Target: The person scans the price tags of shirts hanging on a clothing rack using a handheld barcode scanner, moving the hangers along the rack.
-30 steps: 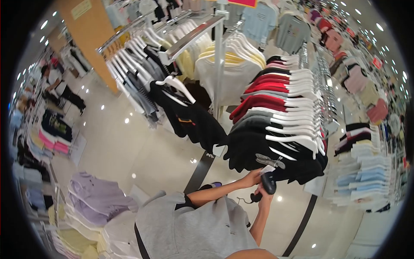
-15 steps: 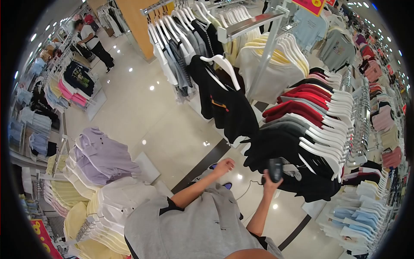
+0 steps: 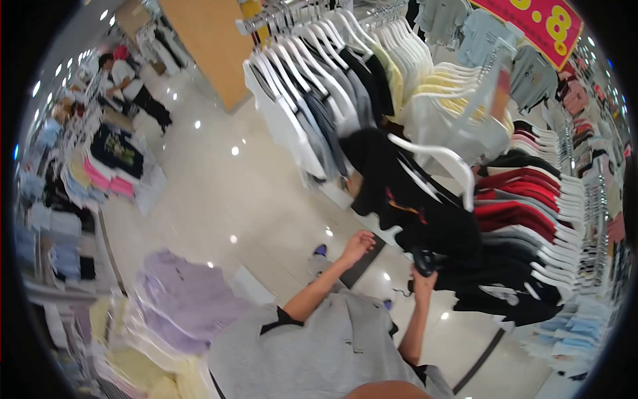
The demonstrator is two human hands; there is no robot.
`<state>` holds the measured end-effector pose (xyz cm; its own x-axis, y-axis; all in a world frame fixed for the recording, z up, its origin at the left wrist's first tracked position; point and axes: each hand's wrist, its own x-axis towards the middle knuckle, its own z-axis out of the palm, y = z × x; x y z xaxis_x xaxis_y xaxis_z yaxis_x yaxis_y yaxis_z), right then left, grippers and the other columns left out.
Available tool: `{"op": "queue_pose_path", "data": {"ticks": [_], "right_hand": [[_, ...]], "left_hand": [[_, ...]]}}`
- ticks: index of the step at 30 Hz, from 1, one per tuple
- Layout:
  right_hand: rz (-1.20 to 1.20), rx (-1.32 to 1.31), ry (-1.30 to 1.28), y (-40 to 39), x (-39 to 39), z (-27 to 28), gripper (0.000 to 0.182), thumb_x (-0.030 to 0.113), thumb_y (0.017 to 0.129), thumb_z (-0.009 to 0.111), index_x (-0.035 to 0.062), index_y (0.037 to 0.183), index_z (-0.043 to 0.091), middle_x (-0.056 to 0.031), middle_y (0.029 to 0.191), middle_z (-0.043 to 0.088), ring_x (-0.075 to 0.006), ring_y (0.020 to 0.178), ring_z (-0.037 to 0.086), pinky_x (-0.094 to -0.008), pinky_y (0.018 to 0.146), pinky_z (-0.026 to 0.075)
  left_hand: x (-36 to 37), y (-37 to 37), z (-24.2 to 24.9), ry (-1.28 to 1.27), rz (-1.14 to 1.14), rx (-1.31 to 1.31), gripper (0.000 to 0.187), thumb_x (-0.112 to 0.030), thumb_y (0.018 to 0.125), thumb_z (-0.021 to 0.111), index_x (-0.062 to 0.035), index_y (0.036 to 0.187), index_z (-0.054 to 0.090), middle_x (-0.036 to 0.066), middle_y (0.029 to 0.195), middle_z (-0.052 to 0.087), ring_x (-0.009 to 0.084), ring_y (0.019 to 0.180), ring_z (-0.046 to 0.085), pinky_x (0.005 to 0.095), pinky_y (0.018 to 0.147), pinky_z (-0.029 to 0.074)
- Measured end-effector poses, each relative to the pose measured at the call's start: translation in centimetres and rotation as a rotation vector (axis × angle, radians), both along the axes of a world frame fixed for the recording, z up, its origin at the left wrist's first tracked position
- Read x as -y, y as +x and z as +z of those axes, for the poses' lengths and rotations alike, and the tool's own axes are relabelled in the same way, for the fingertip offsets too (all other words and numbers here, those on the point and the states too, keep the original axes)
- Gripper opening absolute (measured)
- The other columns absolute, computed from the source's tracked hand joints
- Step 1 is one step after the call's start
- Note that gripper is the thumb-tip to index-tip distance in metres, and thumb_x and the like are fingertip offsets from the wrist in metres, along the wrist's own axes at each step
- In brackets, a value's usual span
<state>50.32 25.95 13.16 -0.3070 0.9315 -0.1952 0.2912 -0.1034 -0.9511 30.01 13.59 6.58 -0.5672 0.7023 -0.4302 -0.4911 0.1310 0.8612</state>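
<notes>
My right hand (image 3: 423, 282) is wrapped around a black handheld device (image 3: 423, 261) with a thin cord hanging below it; its exact kind I cannot make out. The device is up against the lower part of a black T-shirt (image 3: 412, 193) with a small colored print, which hangs on a white hanger (image 3: 435, 158) at the rack's end. Loosely bent and with nothing visible in it, my left hand (image 3: 359, 246) is held over the floor, left of the device and apart from the shirt.
Red, grey and black tops (image 3: 518, 216) hang on a rack at the right. Another rack of white and grey tops (image 3: 286, 120) stands ahead. A lilac shirt (image 3: 189, 296) hangs close on my left. A person (image 3: 136, 90) stands at the far left. A red price sign (image 3: 538, 26) is above.
The view has shifted, and the black printed T-shirt now appears larger and closer. The device has gone from the black tops farther along the rack to the printed shirt's lower part.
</notes>
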Motion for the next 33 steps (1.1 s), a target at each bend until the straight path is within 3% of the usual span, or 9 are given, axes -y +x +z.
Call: {"op": "queue_pose_path", "data": {"ticks": [7, 9, 12, 16, 19, 21, 27, 30, 33], "right_hand": [[0.114, -0.125, -0.166, -19.8, 7.6, 5.3, 0.024, 0.015, 0.071, 0.077, 0.0004, 0.085, 0.064, -0.0039, 0.072, 0.063, -0.0116, 0.062, 0.058, -0.0269, 0.060, 0.046], [0.210, -0.126, 0.064, -23.5, 8.9, 2.1, 0.034, 0.013, 0.067, 0.078, -0.0034, 0.093, 0.063, -0.0086, 0.082, 0.066, -0.0209, 0.075, 0.063, -0.0322, 0.072, 0.049], [0.307, -0.072, 0.208, -28.0, 10.6, 5.9, 0.035, 0.014, 0.067, 0.076, -0.0033, 0.094, 0.062, -0.0177, 0.084, 0.066, -0.0213, 0.078, 0.064, -0.0316, 0.073, 0.048], [0.211, -0.211, 0.021, -28.4, 10.1, 7.0, 0.031, 0.014, 0.069, 0.078, -0.0024, 0.089, 0.062, -0.0070, 0.081, 0.065, -0.0156, 0.074, 0.059, -0.0315, 0.070, 0.048], [-0.183, -0.335, 0.093, -26.5, 9.5, 1.3, 0.026, 0.014, 0.070, 0.078, -0.0008, 0.085, 0.062, -0.0038, 0.077, 0.064, -0.0129, 0.069, 0.058, -0.0290, 0.065, 0.047], [-0.236, -0.385, 0.026, -23.7, 8.8, 5.0, 0.023, 0.013, 0.070, 0.077, -0.0002, 0.083, 0.062, -0.0031, 0.073, 0.063, -0.0113, 0.065, 0.057, -0.0273, 0.062, 0.046], [-0.456, -0.479, 0.148, -13.1, 7.8, 9.6, 0.010, 0.008, 0.074, 0.070, 0.0006, 0.075, 0.064, -0.0024, 0.065, 0.061, -0.0099, 0.057, 0.056, -0.0251, 0.056, 0.044], [-0.641, -0.459, 0.141, -7.6, 7.7, 9.3, 0.009, 0.006, 0.074, 0.070, -0.0003, 0.076, 0.064, -0.0035, 0.065, 0.061, -0.0115, 0.057, 0.056, -0.0258, 0.057, 0.044], [-0.828, -0.536, 0.153, -2.8, 7.3, 9.4, 0.011, 0.005, 0.073, 0.070, -0.0023, 0.077, 0.064, -0.0057, 0.066, 0.062, -0.0132, 0.058, 0.057, -0.0266, 0.059, 0.045]], "left_hand": [[7.2, -21.4, 4.6, 0.030, 0.318, -0.365, 0.027, -0.010, 0.090, 0.050, -0.0026, 0.116, 0.048, 0.004, 0.094, 0.059, 0.0124, 0.083, 0.056, 0.0261, 0.073, 0.046], [8.6, -26.0, 6.9, 0.036, 0.388, -0.417, 0.030, -0.012, 0.090, 0.053, -0.0022, 0.117, 0.048, 0.005, 0.099, 0.059, 0.0127, 0.085, 0.056, 0.0257, 0.078, 0.045], [10.5, -30.5, 8.6, 0.010, 0.378, -0.550, 0.027, -0.013, 0.090, 0.055, -0.0009, 0.114, 0.050, 0.007, 0.101, 0.058, 0.0134, 0.086, 0.056, 0.0258, 0.080, 0.045], [12.5, -30.1, 10.1, -0.073, 0.301, -0.474, 0.022, -0.020, 0.091, 0.056, -0.0033, 0.105, 0.057, 0.004, 0.091, 0.061, 0.0119, 0.082, 0.057, 0.0256, 0.074, 0.045], [11.0, -26.4, 15.9, -0.136, -0.023, -0.376, 0.017, -0.014, 0.092, 0.054, -0.0024, 0.103, 0.059, 0.007, 0.094, 0.064, 0.0122, 0.085, 0.057, 0.0260, 0.077, 0.046], [8.8, -22.5, 19.1, 0.036, -0.231, -0.470, 0.019, -0.013, 0.089, 0.056, -0.0034, 0.106, 0.060, 0.009, 0.096, 0.065, 0.0143, 0.089, 0.059, 0.0272, 0.079, 0.046], [-4.9, -13.9, 30.4, 0.554, -0.170, -1.676, 0.058, -0.023, 0.083, 0.065, 0.0013, 0.130, 0.040, 0.019, 0.136, 0.042, 0.0367, 0.124, 0.040, 0.0457, 0.104, 0.028], [-11.1, -10.9, 32.1, 0.325, -0.345, -1.706, 0.039, -0.027, 0.087, 0.061, -0.0056, 0.119, 0.054, 0.016, 0.098, 0.063, 0.0347, 0.094, 0.059, 0.0434, 0.081, 0.044], [-15.8, -10.2, 31.7, 0.340, -0.157, -1.638, 0.030, -0.033, 0.094, 0.049, -0.0063, 0.100, 0.059, 0.020, 0.076, 0.061, 0.0421, 0.069, 0.059, 0.0464, 0.057, 0.045]]}}
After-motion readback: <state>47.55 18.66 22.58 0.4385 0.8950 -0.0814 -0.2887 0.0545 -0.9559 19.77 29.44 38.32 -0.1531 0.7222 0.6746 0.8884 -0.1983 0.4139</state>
